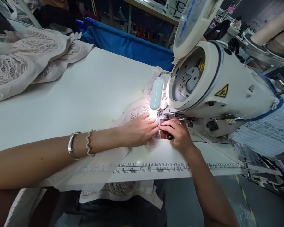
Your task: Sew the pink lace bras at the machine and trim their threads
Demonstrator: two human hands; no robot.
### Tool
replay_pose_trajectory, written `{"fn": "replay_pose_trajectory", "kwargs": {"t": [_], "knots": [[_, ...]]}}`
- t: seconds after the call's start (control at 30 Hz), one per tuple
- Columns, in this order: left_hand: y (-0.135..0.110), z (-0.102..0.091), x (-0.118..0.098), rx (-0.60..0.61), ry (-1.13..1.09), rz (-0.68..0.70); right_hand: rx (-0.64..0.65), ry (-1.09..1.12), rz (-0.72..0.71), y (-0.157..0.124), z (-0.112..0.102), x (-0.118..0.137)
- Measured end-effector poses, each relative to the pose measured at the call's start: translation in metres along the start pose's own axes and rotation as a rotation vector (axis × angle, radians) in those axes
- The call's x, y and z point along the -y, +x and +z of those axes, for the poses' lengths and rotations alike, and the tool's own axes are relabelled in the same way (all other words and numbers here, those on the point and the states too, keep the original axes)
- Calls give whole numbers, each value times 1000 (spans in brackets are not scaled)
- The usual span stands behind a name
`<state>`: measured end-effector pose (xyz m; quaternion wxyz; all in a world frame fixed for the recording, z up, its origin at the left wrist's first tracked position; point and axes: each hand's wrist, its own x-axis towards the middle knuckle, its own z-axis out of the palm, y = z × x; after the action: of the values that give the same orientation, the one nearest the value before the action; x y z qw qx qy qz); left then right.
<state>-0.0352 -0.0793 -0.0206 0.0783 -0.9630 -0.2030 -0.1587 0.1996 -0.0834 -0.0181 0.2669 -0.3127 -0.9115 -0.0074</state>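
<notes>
A pale lace bra lies on the white table under the head of an industrial sewing machine. My left hand, with a ring and bracelets at the wrist, rests over the fabric with fingers bent and closed on it near the needle area. My right hand pinches the fabric's edge from the other side, close beneath the machine. A small lamp lights the fingertips brightly; glare and the fingers hide the needle and the exact seam.
More lace bras are heaped at the table's left. Another lace piece rests in my lap. A ruler strip runs along the front edge. A blue cloth bin hangs behind the table; written sheets hang at right.
</notes>
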Motion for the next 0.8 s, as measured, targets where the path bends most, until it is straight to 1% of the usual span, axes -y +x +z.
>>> {"fn": "replay_pose_trajectory", "kwargs": {"t": [0.1, 0.23, 0.33, 0.43, 0.53, 0.67, 0.8], "knots": [[2, 1, -5, 32, 23, -4, 9, -8, -3, 0, 0, 0], [2, 1, -8, -4, 11, -42, 31, -16, 16, -1, 0, -1], [2, -1, -5, -43, -49, -66, 21, -31, 13, -2, 1, -1], [1, -1, 2, -58, -98, -50, 15, -42, 15, -2, 1, -1], [1, 0, 6, -74, -93, -29, 10, -27, -7, 0, 0, 0], [1, 0, 7, -79, -77, -37, 12, 16, -60, 2, -2, 3], [3, 0, 7, -67, -60, -64, 32, -12, -37, 2, -2, 3]]}}
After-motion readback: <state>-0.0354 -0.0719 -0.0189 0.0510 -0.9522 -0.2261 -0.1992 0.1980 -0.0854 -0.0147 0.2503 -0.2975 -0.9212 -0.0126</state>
